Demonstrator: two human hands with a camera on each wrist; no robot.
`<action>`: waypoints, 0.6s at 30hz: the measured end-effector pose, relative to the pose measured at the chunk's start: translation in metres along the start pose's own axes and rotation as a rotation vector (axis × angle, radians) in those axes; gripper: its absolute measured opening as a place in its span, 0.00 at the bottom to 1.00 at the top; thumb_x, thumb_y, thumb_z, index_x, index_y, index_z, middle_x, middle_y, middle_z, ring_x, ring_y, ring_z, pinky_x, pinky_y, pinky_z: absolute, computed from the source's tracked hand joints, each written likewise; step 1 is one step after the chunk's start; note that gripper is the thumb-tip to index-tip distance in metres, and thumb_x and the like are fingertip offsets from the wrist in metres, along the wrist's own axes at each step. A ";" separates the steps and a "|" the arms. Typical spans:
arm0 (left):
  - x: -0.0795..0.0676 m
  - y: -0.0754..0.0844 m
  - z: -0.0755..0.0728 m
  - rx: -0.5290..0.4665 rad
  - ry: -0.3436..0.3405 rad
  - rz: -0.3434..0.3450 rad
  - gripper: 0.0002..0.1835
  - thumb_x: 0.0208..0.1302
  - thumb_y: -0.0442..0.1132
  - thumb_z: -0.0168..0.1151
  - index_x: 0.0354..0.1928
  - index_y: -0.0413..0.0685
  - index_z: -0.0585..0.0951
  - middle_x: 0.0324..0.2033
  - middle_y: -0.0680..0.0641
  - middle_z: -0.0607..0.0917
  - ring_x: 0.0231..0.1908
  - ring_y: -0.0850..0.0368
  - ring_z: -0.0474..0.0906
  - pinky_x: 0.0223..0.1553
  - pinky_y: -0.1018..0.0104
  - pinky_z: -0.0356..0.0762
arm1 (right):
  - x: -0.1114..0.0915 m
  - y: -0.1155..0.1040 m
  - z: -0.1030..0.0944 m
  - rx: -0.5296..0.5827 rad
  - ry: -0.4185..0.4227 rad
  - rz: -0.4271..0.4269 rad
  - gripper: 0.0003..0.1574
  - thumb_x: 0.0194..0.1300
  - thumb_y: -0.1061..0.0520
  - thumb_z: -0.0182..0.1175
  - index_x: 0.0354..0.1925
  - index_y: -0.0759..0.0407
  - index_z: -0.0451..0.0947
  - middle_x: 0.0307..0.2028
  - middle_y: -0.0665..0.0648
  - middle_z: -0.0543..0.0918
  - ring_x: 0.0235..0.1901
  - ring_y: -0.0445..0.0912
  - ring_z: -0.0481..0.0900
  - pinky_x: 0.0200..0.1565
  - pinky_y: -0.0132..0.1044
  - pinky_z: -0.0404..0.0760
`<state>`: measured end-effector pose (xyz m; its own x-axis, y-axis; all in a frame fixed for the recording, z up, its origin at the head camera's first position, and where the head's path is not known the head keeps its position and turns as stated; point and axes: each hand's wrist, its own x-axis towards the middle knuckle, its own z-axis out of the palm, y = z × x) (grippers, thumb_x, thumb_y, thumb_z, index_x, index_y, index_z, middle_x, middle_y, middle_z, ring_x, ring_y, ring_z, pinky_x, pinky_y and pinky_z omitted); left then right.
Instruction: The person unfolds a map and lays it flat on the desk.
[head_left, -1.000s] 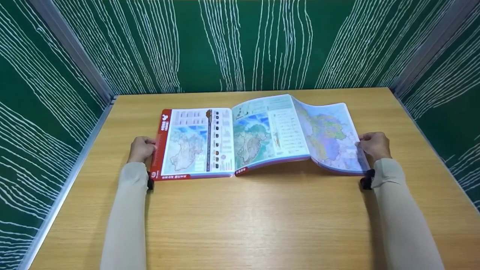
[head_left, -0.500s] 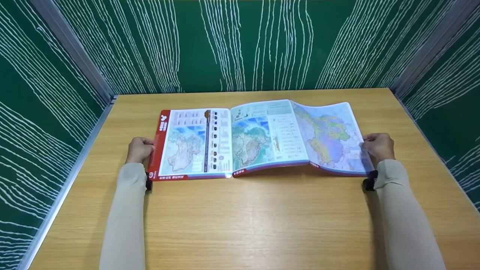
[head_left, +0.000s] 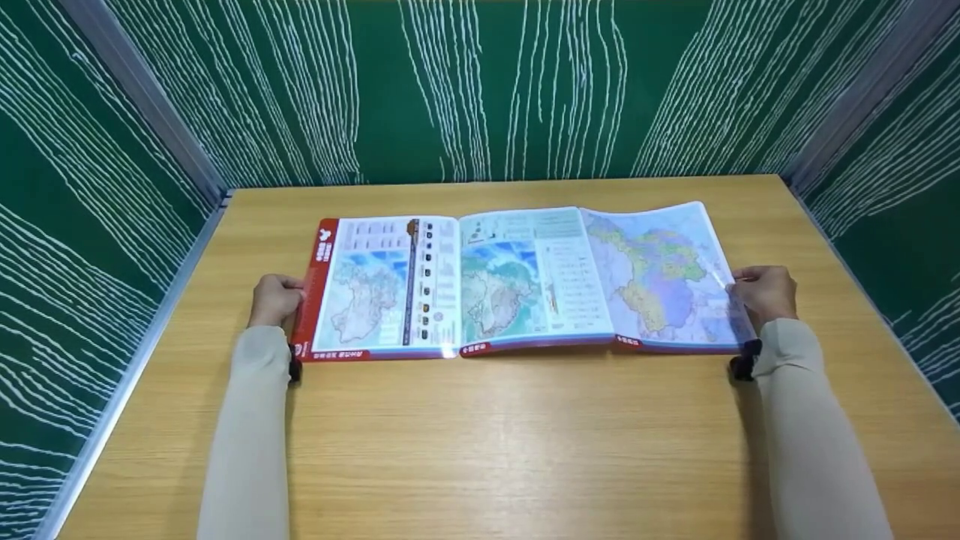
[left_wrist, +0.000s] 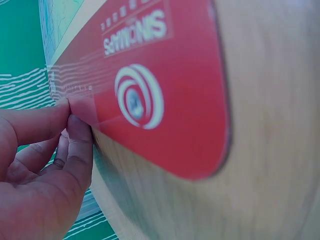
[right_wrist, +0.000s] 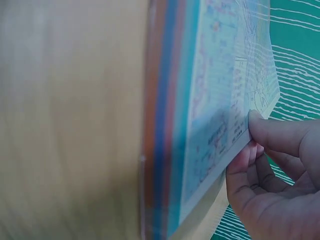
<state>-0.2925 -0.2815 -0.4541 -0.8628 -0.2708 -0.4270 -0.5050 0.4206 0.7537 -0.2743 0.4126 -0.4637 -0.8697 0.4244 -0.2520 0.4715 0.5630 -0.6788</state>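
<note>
A glossy fold-out map (head_left: 529, 285) lies spread across the table in three panels, with a red strip along its left edge. My left hand (head_left: 276, 298) pinches that red edge between thumb and fingers; the left wrist view shows the red corner (left_wrist: 190, 100) with a white spiral logo beside the fingers. At the opposite end, my right hand (head_left: 766, 292) pinches the right edge of the panel with a coloured map. In the right wrist view the thumb lies on the printed face (right_wrist: 215, 125) and the fingers are beneath. The middle panel's front edge bows slightly above the table.
The wooden table (head_left: 495, 442) extends in front of the map and to both sides. Green walls (head_left: 495, 90) with white wavy lines enclose it at the back and sides, joined by grey corner posts (head_left: 150, 97).
My right hand has moved to the right and the left hand slightly left. The map is stretched wider, and the raised fold between its middle and right panels has sunk lower.
</note>
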 end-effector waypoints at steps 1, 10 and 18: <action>0.001 -0.001 0.000 0.018 0.010 0.013 0.23 0.67 0.29 0.49 0.64 0.37 0.69 0.59 0.35 0.73 0.54 0.43 0.73 0.55 0.50 0.77 | -0.001 0.001 0.000 -0.012 0.008 -0.012 0.26 0.63 0.63 0.57 0.59 0.71 0.72 0.54 0.70 0.76 0.44 0.50 0.74 0.34 0.29 0.72; 0.002 -0.002 0.000 0.039 0.021 0.032 0.22 0.66 0.29 0.50 0.61 0.36 0.72 0.57 0.34 0.74 0.52 0.44 0.73 0.53 0.50 0.77 | 0.001 0.003 0.000 0.041 0.023 0.030 0.25 0.64 0.65 0.55 0.59 0.70 0.72 0.54 0.66 0.74 0.44 0.49 0.73 0.33 0.28 0.71; 0.002 -0.003 -0.001 0.029 0.028 0.024 0.21 0.66 0.29 0.50 0.62 0.36 0.71 0.58 0.34 0.74 0.54 0.42 0.73 0.56 0.47 0.76 | 0.003 0.005 0.000 0.071 0.016 0.052 0.26 0.63 0.66 0.55 0.60 0.68 0.72 0.54 0.64 0.74 0.44 0.48 0.72 0.33 0.27 0.71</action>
<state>-0.2925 -0.2837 -0.4563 -0.8737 -0.2847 -0.3945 -0.4853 0.4517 0.7486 -0.2741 0.4165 -0.4680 -0.8413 0.4637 -0.2778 0.5043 0.4882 -0.7123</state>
